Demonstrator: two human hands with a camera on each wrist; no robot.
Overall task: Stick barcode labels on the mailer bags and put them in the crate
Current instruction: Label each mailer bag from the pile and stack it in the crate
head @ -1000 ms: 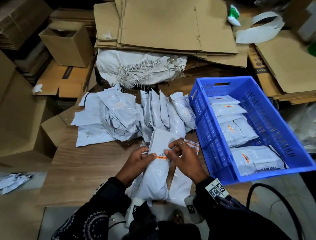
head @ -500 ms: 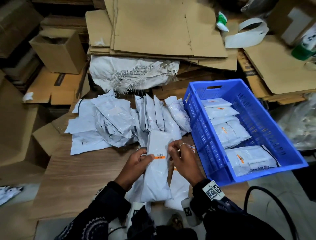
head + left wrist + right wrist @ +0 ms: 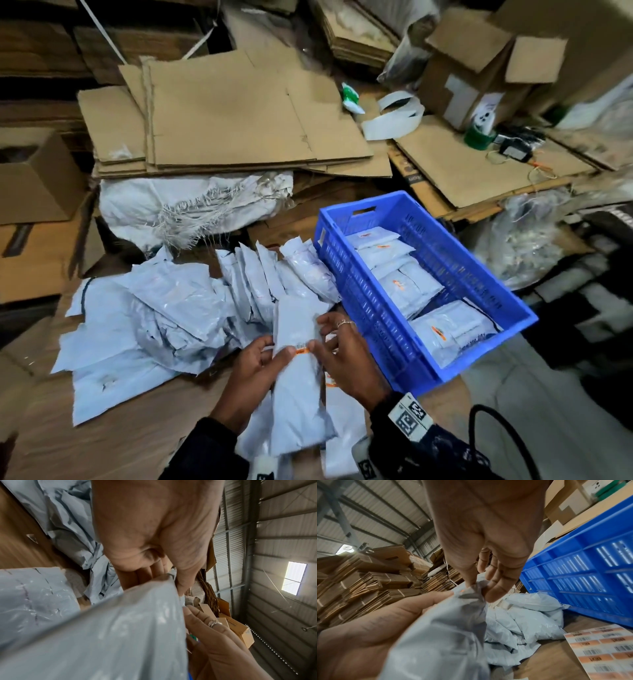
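Note:
I hold a pale grey mailer bag (image 3: 298, 373) upright over the wooden table (image 3: 113, 435). My left hand (image 3: 255, 373) grips its left edge, thumb on the front. My right hand (image 3: 337, 356) pinches the right edge, thumb beside the small orange barcode label (image 3: 302, 348) stuck on the bag's front. In the left wrist view the bag (image 3: 106, 635) fills the lower half; in the right wrist view the right hand's fingers (image 3: 494, 586) pinch the bag (image 3: 447, 635). A blue crate (image 3: 428, 363) with several labelled bags (image 3: 452, 332) stands to the right. A sheet of barcode labels (image 3: 600, 650) lies by the crate.
A heap of unlabelled grey mailer bags (image 3: 164, 308) lies left and behind the held one. Flattened cardboard (image 3: 222, 116), a white sack (image 3: 191, 202), open boxes (image 3: 479, 61) and a loose backing strip (image 3: 394, 113) crowd the back. A black cable (image 3: 493, 421) loops at lower right.
The head view has tilted up and left, so the crate and hands sit lower and further right. Both hands still hold the same bag, with the label pressed on its front.

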